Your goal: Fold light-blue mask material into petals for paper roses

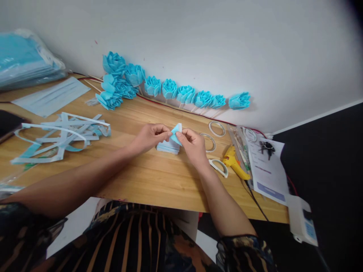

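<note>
Between my two hands, above the wooden table (164, 181), is a small folded piece of light blue mask fabric (177, 133) with a pale edge. My left hand (154, 135) pinches its left side with thumb and forefinger. From the right, my right hand (193, 145) grips the same piece, thumb on its front. Just below the fingers lies a short stack of pale blue fabric pieces (168, 147), partly hidden by the held piece. Beside my right hand are a roll of tape (213, 143) and white-handled scissors (219, 168), whose blades are hidden.
Blue fabric flowers (169, 88) on sticks line the wall. At left lie cut strips (64, 138), a flat pale sheet (52, 96) and a bagged mask stack (27, 56). Rightward are another tape ring (217, 129), a yellow glue gun (236, 162), paper (268, 173), keys (267, 148) and a power strip (302, 221).
</note>
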`<state>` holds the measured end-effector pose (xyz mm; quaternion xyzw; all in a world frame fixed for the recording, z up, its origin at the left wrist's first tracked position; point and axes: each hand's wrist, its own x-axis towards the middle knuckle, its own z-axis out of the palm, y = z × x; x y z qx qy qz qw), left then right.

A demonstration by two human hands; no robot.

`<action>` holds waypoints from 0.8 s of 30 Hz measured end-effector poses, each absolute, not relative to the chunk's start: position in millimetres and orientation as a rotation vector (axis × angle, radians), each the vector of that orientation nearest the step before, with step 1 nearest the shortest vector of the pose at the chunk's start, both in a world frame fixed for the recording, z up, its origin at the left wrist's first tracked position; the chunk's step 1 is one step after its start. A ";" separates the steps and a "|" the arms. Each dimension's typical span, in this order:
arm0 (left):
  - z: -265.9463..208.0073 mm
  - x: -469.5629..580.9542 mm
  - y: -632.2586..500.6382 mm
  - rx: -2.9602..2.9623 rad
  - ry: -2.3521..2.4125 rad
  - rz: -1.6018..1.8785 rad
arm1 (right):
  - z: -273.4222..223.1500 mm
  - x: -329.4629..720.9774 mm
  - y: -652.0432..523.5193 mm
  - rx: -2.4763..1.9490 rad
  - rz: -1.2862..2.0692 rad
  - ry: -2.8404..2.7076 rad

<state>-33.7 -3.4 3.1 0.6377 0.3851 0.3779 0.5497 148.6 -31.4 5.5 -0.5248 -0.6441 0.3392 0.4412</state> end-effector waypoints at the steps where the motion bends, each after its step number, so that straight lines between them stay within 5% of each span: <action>1: 3.3 -33.8 -3.4 1.509 0.909 0.900 | 5.4 148.6 -31.4 -1.302 0.840 -1.602; 24: 0.9 -33.9 -4.2 1.619 0.871 0.877 | 10.3 149.9 -31.9 -1.211 0.890 -1.621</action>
